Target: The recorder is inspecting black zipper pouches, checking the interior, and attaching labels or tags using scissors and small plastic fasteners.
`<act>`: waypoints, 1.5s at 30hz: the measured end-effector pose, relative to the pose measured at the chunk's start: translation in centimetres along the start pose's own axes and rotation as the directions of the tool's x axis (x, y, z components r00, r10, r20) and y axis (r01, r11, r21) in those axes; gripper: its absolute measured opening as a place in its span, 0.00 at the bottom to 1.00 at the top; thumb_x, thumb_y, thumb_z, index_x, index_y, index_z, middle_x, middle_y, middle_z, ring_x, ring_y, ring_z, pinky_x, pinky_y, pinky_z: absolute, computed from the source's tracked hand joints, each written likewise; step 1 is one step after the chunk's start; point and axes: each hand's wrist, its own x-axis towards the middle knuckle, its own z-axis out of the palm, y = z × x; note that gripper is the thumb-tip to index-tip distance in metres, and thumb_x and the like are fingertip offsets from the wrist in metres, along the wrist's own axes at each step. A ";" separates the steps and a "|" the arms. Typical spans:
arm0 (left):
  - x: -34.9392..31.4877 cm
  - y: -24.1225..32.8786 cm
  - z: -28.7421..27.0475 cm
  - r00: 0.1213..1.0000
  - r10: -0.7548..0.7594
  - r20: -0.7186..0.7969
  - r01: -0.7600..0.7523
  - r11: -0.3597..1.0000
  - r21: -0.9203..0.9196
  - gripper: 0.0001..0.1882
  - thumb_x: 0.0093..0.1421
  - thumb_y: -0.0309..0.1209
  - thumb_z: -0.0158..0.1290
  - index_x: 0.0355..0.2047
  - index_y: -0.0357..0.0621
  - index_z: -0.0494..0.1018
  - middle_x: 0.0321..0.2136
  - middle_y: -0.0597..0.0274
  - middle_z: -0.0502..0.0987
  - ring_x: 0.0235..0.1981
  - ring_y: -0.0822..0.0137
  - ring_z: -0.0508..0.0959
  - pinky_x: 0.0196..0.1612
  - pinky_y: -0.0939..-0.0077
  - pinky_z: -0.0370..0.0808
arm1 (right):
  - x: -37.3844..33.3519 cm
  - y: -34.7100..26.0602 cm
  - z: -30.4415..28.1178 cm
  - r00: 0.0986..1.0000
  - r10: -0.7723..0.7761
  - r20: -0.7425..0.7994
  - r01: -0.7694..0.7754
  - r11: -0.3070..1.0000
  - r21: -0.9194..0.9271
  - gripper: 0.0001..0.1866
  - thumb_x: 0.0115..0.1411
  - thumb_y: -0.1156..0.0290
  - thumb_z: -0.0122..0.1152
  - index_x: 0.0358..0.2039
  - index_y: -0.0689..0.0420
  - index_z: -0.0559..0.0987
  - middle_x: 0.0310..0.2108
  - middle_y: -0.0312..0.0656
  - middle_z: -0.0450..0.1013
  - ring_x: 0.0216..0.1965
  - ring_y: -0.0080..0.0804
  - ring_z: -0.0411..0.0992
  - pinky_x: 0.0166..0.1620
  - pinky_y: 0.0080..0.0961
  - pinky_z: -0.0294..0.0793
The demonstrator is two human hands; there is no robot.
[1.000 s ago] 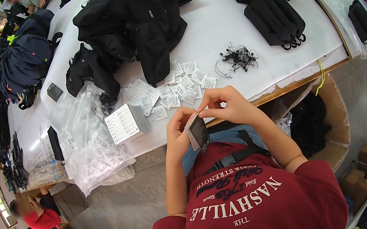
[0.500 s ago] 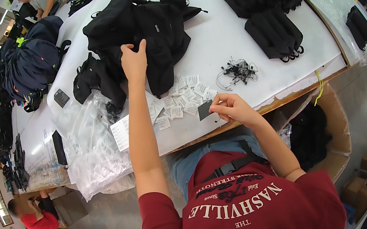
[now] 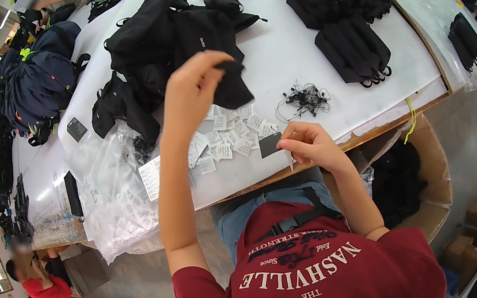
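Head view, the only one: right hand [image 3: 308,145] clamped on a dark tag [image 3: 270,145], thumb and fingertips together at its right edge, tag otherwise unsupported, near the front edge of the table [image 3: 278,43] and just beside the loose white labels [image 3: 233,134]. Left hand [image 3: 195,90] reaching across to the lower right of the black bag [image 3: 189,37], fingers curled near a dark fold; too blurred there to tell whether pinched on cloth or merely close. Left forearm in front of part of the white card stack [image 3: 151,178]; plastic [image 3: 109,197] farther left. Cord tangle [image 3: 305,99] between labels and pouches [image 3: 354,52]. Possible trouble, as judged: tag lost among the labels or over the table edge, from a loosening of that one-edge pinch. Also labels scattered, from a bag dragged low over them or a sweep of the left forearm; a cord snagged, from cloth pulled too far right. Against half a second ago: left hand lower and farther right, away from the bag's upper part; bag's lower end swung rightward. Right hand and tag almost unmoved. Against a second ago: hands well apart, rather than together at the tag.
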 end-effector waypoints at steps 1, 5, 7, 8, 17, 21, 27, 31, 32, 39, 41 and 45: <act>-1.7 0.8 0.5 0.999 0.044 0.029 -0.044 0.999 0.001 0.13 0.49 0.16 0.52 0.35 0.43 0.76 0.24 0.61 0.74 0.20 0.68 0.71 0.25 0.78 0.68 | -0.3 -0.4 0.1 0.999 -0.016 -0.029 0.015 1.000 -0.014 0.07 0.59 0.69 0.59 0.30 0.60 0.76 0.14 0.29 0.64 0.15 0.12 0.58 0.19 0.12 0.53; -8.8 1.4 3.3 0.997 -0.043 0.060 0.045 0.999 -0.024 0.16 0.45 0.15 0.54 0.35 0.45 0.77 0.22 0.61 0.71 0.22 0.66 0.71 0.26 0.75 0.69 | -0.1 0.0 1.3 0.987 -0.103 -0.121 0.086 0.986 -0.140 0.06 0.58 0.70 0.61 0.31 0.60 0.78 0.15 0.28 0.66 0.17 0.10 0.59 0.20 0.11 0.54; -11.1 2.4 4.2 0.991 -0.131 -0.034 0.133 0.989 0.060 0.14 0.44 0.17 0.56 0.33 0.43 0.76 0.21 0.63 0.69 0.25 0.65 0.70 0.29 0.73 0.68 | -0.3 -0.2 2.2 0.988 -0.124 -0.089 0.099 0.965 -0.243 0.06 0.58 0.71 0.61 0.31 0.60 0.79 0.16 0.28 0.66 0.17 0.09 0.59 0.20 0.12 0.53; -11.9 3.1 4.7 0.989 -0.145 -0.031 0.147 0.987 0.061 0.14 0.44 0.17 0.56 0.33 0.43 0.76 0.21 0.63 0.69 0.25 0.65 0.70 0.29 0.73 0.68 | -0.5 -0.4 2.5 0.986 -0.156 -0.059 0.126 0.929 -0.349 0.05 0.57 0.72 0.61 0.31 0.60 0.80 0.16 0.28 0.66 0.18 0.09 0.59 0.20 0.12 0.53; -15.1 6.4 5.2 0.813 -0.550 -0.192 0.545 0.835 -0.083 0.06 0.46 0.23 0.60 0.28 0.43 0.79 0.17 0.69 0.68 0.21 0.73 0.62 0.24 0.78 0.59 | -2.2 -0.8 4.3 0.936 -0.352 -0.009 0.284 0.769 -0.572 0.05 0.54 0.71 0.64 0.32 0.57 0.81 0.22 0.36 0.73 0.18 0.22 0.69 0.21 0.19 0.66; -15.7 6.5 5.1 0.811 -0.581 -0.068 0.550 0.797 -0.249 0.10 0.48 0.23 0.60 0.33 0.43 0.80 0.17 0.70 0.68 0.20 0.76 0.61 0.22 0.81 0.57 | -3.0 -1.2 4.0 0.916 -0.392 0.086 0.314 0.568 -0.761 0.05 0.53 0.70 0.64 0.32 0.54 0.81 0.19 0.36 0.69 0.17 0.31 0.67 0.21 0.23 0.65; -15.8 6.5 5.9 0.859 -0.483 -0.172 0.443 0.868 -0.225 0.07 0.49 0.20 0.59 0.30 0.40 0.78 0.21 0.67 0.68 0.21 0.79 0.64 0.23 0.84 0.59 | -2.3 0.4 3.9 0.876 -0.470 0.108 0.411 0.609 -0.678 0.07 0.54 0.71 0.63 0.35 0.54 0.78 0.17 0.34 0.66 0.17 0.26 0.66 0.21 0.22 0.63; -15.9 6.3 5.4 0.800 -0.476 -0.365 0.318 0.853 -0.415 0.02 0.56 0.20 0.52 0.30 0.36 0.71 0.28 0.63 0.70 0.21 0.80 0.64 0.24 0.86 0.61 | -2.7 -1.3 3.5 0.978 -0.207 -0.010 0.195 0.935 -0.295 0.12 0.57 0.76 0.61 0.41 0.55 0.73 0.22 0.30 0.67 0.24 0.13 0.66 0.27 0.14 0.64; -15.9 6.4 5.1 0.736 -0.561 -0.379 0.283 0.764 -0.580 0.01 0.58 0.20 0.50 0.31 0.35 0.69 0.30 0.62 0.71 0.21 0.80 0.64 0.24 0.87 0.61 | -2.8 -1.2 3.2 0.978 -0.207 -0.011 0.194 0.935 -0.297 0.12 0.57 0.76 0.61 0.41 0.55 0.73 0.22 0.30 0.67 0.24 0.13 0.66 0.27 0.14 0.64; -15.1 8.1 4.6 0.753 -0.639 -0.159 0.367 0.608 -0.705 0.02 0.60 0.20 0.50 0.34 0.36 0.69 0.22 0.70 0.69 0.19 0.86 0.60 0.23 0.91 0.55 | -2.3 -1.3 2.5 0.959 -0.281 0.027 0.261 0.919 0.295 0.07 0.57 0.79 0.59 0.35 0.59 0.72 0.30 0.37 0.72 0.32 0.18 0.71 0.35 0.14 0.69; -14.6 8.6 4.3 0.768 -0.627 -0.131 0.405 0.634 -0.659 0.03 0.59 0.20 0.51 0.35 0.36 0.71 0.19 0.74 0.67 0.18 0.88 0.58 0.22 0.90 0.52 | -2.2 -1.9 3.0 0.976 -0.219 -0.006 0.210 0.927 0.310 0.07 0.58 0.78 0.59 0.36 0.60 0.71 0.30 0.40 0.74 0.31 0.19 0.72 0.33 0.14 0.69; -14.0 8.7 4.3 0.790 -0.603 -0.112 0.430 0.675 -0.600 0.04 0.57 0.19 0.54 0.34 0.34 0.74 0.13 0.79 0.62 0.15 0.89 0.53 0.19 0.88 0.45 | -1.9 -2.0 3.2 0.991 -0.131 -0.002 0.125 0.947 0.297 0.08 0.58 0.77 0.59 0.36 0.60 0.70 0.27 0.41 0.75 0.28 0.20 0.71 0.31 0.13 0.69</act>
